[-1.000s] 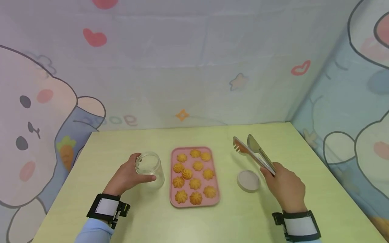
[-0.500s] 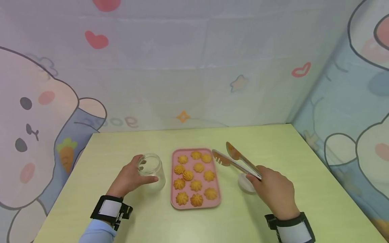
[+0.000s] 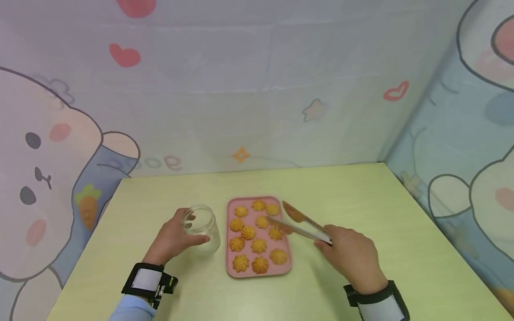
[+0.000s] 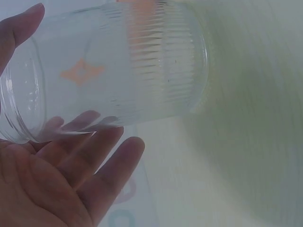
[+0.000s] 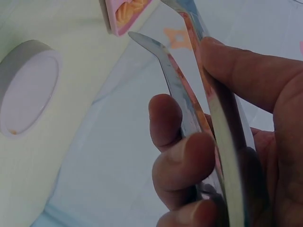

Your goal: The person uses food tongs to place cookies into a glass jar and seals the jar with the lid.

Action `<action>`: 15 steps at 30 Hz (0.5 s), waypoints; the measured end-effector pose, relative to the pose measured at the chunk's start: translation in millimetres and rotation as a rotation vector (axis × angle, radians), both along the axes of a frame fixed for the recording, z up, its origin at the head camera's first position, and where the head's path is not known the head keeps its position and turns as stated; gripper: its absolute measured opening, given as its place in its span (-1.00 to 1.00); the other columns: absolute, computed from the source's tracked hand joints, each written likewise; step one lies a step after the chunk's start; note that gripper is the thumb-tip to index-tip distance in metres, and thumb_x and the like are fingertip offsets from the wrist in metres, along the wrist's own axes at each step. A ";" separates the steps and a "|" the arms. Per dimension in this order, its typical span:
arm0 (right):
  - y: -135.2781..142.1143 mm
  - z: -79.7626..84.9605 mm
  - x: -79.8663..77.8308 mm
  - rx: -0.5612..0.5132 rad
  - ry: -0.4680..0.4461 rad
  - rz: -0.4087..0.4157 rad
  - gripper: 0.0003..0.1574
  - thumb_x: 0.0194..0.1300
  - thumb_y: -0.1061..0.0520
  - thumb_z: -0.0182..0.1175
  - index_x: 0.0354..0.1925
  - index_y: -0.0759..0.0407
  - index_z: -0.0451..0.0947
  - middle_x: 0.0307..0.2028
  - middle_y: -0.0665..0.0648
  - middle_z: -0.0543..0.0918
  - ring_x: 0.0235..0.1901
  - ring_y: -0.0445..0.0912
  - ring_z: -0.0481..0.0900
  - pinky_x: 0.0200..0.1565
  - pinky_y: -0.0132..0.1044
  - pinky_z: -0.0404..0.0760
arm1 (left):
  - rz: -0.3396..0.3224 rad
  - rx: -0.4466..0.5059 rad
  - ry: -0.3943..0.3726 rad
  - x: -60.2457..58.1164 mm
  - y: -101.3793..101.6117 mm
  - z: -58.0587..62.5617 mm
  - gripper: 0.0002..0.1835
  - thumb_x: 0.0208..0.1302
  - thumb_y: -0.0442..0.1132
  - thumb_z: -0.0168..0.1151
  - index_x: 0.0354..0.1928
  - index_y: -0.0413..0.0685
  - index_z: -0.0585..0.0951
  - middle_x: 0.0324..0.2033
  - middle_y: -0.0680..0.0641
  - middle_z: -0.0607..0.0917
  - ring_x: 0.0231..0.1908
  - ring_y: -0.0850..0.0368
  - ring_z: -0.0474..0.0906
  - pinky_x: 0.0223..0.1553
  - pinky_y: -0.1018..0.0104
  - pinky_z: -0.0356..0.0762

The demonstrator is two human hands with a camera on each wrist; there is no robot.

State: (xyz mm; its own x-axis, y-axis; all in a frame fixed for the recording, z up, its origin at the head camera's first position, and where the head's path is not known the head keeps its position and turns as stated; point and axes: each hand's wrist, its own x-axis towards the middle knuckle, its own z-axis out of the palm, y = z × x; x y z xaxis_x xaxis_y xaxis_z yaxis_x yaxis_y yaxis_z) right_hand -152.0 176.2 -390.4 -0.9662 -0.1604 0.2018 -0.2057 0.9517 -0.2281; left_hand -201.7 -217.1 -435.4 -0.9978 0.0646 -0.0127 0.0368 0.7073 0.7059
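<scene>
Tongs were gripped by the right hand, partly over the pink tray, and a jar by the left hand.

Well apart, our left hand curves with thumb and fingers spread, while our right hand grips with curled fingers.
</scene>
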 end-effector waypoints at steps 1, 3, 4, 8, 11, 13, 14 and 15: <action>-1.1 0.0 0.2 0.000 -0.005 0.003 -0.61 0.03 -0.08 0.39 -0.26 0.14 0.63 -0.62 0.04 0.61 -0.71 -0.13 0.40 -0.76 -0.24 0.32 | 0.000 0.000 0.000 0.3 -0.8 -0.5 0.08 -0.19 0.19 0.49 0.30 -0.21 0.21 0.18 -0.29 0.52 0.10 -0.22 0.42 -0.05 -0.15 0.49; -3.0 0.2 0.4 0.000 -0.006 0.004 -0.65 0.02 -0.08 0.40 -0.28 0.11 0.64 -0.62 0.02 0.60 -0.71 -0.14 0.39 -0.75 -0.24 0.32 | -0.001 0.001 0.002 0.8 -1.8 -1.3 0.07 -0.20 0.20 0.49 0.29 -0.20 0.22 0.18 -0.29 0.52 0.10 -0.22 0.43 -0.06 -0.14 0.50; -3.7 0.2 0.6 0.001 -0.003 0.006 -0.66 0.01 -0.07 0.40 -0.29 0.10 0.64 -0.63 0.01 0.61 -0.71 -0.14 0.39 -0.75 -0.24 0.32 | -0.003 0.001 0.002 0.9 -2.1 -1.5 0.07 -0.21 0.21 0.49 0.29 -0.19 0.22 0.17 -0.28 0.53 0.10 -0.22 0.43 -0.06 -0.14 0.50; -6.8 0.1 0.0 0.015 0.009 0.010 -0.72 -0.01 -0.06 0.42 -0.37 0.05 0.64 -0.66 -0.01 0.60 -0.73 -0.16 0.38 -0.76 -0.25 0.31 | -0.003 0.002 0.007 0.4 -1.8 -1.9 0.04 -0.20 0.17 0.50 0.28 -0.18 0.23 0.17 -0.29 0.53 0.09 -0.22 0.44 -0.05 -0.14 0.49; -9.2 -1.0 -1.0 0.031 0.015 0.010 -0.74 -0.04 -0.06 0.43 -0.42 0.03 0.63 -0.68 -0.01 0.60 -0.74 -0.16 0.39 -0.77 -0.26 0.32 | -0.005 0.002 0.006 0.1 -0.9 -1.5 0.02 -0.17 0.13 0.50 0.28 -0.19 0.22 0.18 -0.30 0.52 0.09 -0.23 0.43 -0.05 -0.15 0.50; -10.4 -2.1 -1.6 0.044 0.016 0.013 -0.74 -0.05 -0.05 0.44 -0.43 0.03 0.63 -0.67 -0.01 0.61 -0.74 -0.16 0.40 -0.77 -0.25 0.33 | -0.004 0.003 0.004 0.0 -0.4 -1.4 0.01 -0.15 0.11 0.50 0.28 -0.20 0.22 0.18 -0.30 0.52 0.10 -0.24 0.43 -0.05 -0.15 0.50; -11.1 -2.9 -2.0 0.049 0.017 0.013 -0.74 -0.06 -0.05 0.44 -0.43 0.03 0.63 -0.67 -0.01 0.62 -0.74 -0.16 0.41 -0.77 -0.25 0.33 | -0.005 0.004 0.004 0.1 -0.1 -1.0 0.00 -0.14 0.09 0.50 0.29 -0.21 0.22 0.18 -0.31 0.52 0.10 -0.24 0.43 -0.05 -0.16 0.50; -11.6 -3.6 -2.3 0.053 0.016 0.015 -0.74 -0.06 -0.05 0.45 -0.43 0.03 0.63 -0.66 -0.01 0.62 -0.73 -0.16 0.42 -0.77 -0.25 0.34 | -0.005 0.003 0.005 0.3 0.2 -1.0 0.00 -0.13 0.08 0.50 0.29 -0.22 0.22 0.18 -0.31 0.52 0.10 -0.25 0.43 -0.05 -0.16 0.50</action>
